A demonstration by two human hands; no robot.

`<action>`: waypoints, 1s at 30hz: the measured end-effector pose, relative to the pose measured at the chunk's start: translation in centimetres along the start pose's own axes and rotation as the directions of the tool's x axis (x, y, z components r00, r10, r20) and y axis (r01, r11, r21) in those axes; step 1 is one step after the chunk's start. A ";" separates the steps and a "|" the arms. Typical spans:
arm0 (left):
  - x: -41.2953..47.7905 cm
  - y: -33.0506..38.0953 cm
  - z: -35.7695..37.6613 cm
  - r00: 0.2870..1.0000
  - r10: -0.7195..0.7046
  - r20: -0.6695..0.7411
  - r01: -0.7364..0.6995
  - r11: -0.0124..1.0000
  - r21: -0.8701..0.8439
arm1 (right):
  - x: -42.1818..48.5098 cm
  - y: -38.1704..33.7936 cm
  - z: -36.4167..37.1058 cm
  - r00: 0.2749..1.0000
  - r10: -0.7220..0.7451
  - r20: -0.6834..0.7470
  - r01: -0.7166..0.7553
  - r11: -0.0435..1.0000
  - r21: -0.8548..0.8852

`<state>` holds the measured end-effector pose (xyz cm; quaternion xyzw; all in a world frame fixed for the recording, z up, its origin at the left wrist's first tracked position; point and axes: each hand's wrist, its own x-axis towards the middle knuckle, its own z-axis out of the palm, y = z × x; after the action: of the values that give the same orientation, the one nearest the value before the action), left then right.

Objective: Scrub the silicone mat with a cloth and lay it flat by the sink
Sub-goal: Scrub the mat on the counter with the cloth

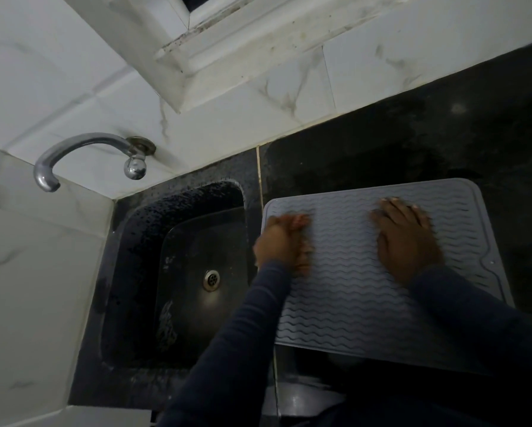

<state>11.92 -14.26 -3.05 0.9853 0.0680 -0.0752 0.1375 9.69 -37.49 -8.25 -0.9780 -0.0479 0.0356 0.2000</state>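
Mat (366, 303), grey silicone with wavy ribs, flat on black counter (412, 143) just right of sink (178, 241), left edge beside sink rim. Left hand (284, 241) at that edge, fingers straight, together. Right hand (408, 238) palm down mid-mat, fingers slightly apart. Counter showing past far and right edges.

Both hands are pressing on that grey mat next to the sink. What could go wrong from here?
1. The mat lies with its left edge close to the sink. A sideways push from the left hand could slide that edge over the rim.
2. The dark counter seems wet in patches, so the mat might skid under the flat right hand instead of lying put.
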 end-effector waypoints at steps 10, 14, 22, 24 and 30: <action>-0.3 6.3 2.0 0.973 0.231 0.009 -0.228 0.967 -0.114 | 3.2 -0.4 -2.3 0.992 0.097 -0.077 -0.087 0.988 0.131; -0.2 8.1 2.6 0.972 0.231 0.041 -0.226 0.969 -0.100 | 3.9 -0.1 -2.4 0.990 0.117 -0.084 -0.110 0.990 0.083; 2.9 -4.1 -1.2 0.955 -0.285 -0.078 0.277 0.956 -0.095 | 3.3 0.2 -1.4 0.993 0.056 -0.108 -0.053 0.998 0.027; 2.5 -2.2 -1.1 0.961 -0.266 -0.078 0.257 0.961 -0.103 | 3.3 0.3 -1.3 0.992 0.052 -0.115 -0.046 0.998 0.050; 0.3 8.8 3.3 0.983 0.182 -0.012 -0.181 0.970 -0.159 | 3.7 0.3 -1.4 0.992 0.101 -0.070 -0.085 0.975 0.203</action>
<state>13.13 -23.55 -3.89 0.9731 -0.0167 -0.0577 0.2225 13.52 -37.91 -7.24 -0.9548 0.0100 0.0103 0.2971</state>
